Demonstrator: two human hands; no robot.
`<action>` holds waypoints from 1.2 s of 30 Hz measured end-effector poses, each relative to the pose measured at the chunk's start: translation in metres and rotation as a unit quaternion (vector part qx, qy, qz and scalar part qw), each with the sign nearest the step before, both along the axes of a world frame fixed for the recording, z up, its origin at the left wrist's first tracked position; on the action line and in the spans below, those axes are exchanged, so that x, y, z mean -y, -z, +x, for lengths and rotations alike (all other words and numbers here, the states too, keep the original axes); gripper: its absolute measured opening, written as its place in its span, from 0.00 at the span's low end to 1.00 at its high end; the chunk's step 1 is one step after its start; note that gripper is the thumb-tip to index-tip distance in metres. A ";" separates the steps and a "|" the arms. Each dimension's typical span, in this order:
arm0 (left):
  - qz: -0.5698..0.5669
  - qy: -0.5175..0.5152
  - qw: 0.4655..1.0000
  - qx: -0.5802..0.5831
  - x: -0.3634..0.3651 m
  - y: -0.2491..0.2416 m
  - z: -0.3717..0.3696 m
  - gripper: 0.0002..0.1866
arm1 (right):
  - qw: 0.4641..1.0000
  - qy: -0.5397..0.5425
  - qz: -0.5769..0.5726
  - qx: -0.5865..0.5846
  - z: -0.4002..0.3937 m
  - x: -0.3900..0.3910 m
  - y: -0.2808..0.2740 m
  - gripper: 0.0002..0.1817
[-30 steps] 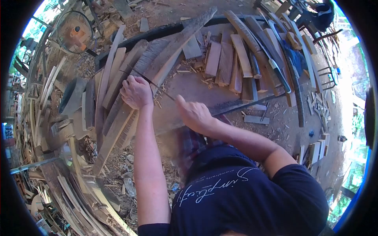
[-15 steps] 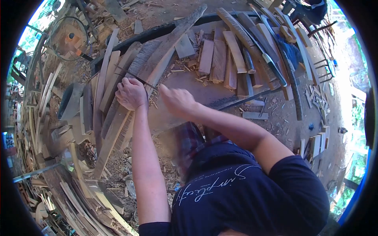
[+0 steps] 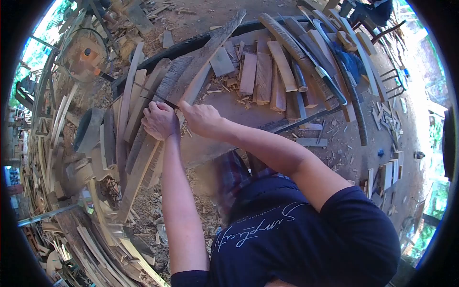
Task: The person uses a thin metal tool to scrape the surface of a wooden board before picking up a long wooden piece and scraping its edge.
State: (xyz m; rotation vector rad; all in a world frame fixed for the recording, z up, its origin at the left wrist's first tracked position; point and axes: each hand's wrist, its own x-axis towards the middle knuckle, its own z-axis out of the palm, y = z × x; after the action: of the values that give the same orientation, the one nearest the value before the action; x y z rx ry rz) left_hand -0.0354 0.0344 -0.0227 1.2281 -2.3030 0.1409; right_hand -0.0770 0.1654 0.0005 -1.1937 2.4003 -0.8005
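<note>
A long wooden board [image 3: 210,58] slants across the low bench, its near part running down past my hands. My left hand [image 3: 160,120] is closed over the board's edge with fingers curled. Just to the right, my right hand [image 3: 201,118] is closed round the near end of a thin dark blade-like tool [image 3: 166,102]. The tool lies across the wood just beyond my left knuckles, its far end pointing left. Its handle is hidden inside my right fist, and I cannot make out its exact kind.
Several cut wooden blocks [image 3: 263,76] lie on the bench [image 3: 224,103] at the right, beside long curved strips and a light-blue bow-shaped tool [image 3: 326,79]. A round wire guard [image 3: 85,51] stands at the upper left. Offcuts and chips cover the ground.
My right hand has moved left, closer to my left hand, pushing the tool further over the board. My left hand stays at nearly the same place.
</note>
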 end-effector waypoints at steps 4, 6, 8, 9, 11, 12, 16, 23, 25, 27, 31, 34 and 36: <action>0.016 -0.008 1.000 0.009 0.001 -0.001 0.000 0.14 | 1.000 0.008 0.000 -0.006 0.011 -0.022 0.005 0.12; 0.028 -0.012 0.999 0.014 0.001 -0.002 -0.002 0.14 | 0.998 0.009 0.061 0.007 0.027 -0.056 -0.001 0.13; 0.022 -0.009 1.000 0.020 0.000 -0.002 -0.001 0.14 | 0.992 0.006 0.123 0.026 0.032 -0.060 0.001 0.13; 0.024 -0.009 0.999 0.026 -0.002 0.001 0.001 0.14 | 0.998 0.015 0.064 -0.002 0.032 -0.052 0.004 0.13; 0.020 -0.008 1.000 0.015 0.000 -0.001 -0.001 0.14 | 0.999 0.024 -0.003 -0.032 0.019 -0.022 0.006 0.13; 0.016 -0.011 1.000 0.014 0.000 -0.001 -0.002 0.14 | 0.999 0.012 0.003 -0.030 0.006 0.001 0.005 0.13; 0.023 -0.035 0.999 0.020 0.003 0.000 -0.003 0.13 | 0.998 0.027 -0.042 -0.042 0.012 -0.004 0.020 0.13; 0.063 -0.048 0.997 0.025 0.002 -0.003 -0.004 0.16 | 0.999 0.013 0.011 -0.046 0.053 -0.155 0.034 0.09; 0.075 -0.053 0.995 0.029 0.002 -0.004 -0.002 0.16 | 0.998 0.007 0.050 -0.022 0.053 -0.168 0.001 0.09; 0.070 -0.051 0.996 0.013 0.004 -0.001 -0.003 0.16 | 0.997 0.005 0.071 -0.016 0.060 -0.197 -0.004 0.10; 0.089 -0.052 0.995 0.013 0.004 -0.005 0.000 0.18 | 0.990 0.057 0.126 0.030 0.074 -0.261 0.000 0.10; 0.153 0.021 0.988 0.013 0.013 -0.004 0.014 0.19 | 0.987 0.153 0.053 -0.001 0.074 -0.287 0.022 0.09; 0.182 0.141 0.973 0.020 0.020 -0.005 0.026 0.21 | 0.986 0.165 0.028 -0.003 0.073 -0.291 0.032 0.09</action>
State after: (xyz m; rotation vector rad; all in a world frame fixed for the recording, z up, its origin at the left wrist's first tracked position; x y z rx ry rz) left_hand -0.0094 0.0148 -0.0180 1.0490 -2.5870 -0.3775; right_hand -0.0043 0.4565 -0.0315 -0.7879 2.6451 -0.8151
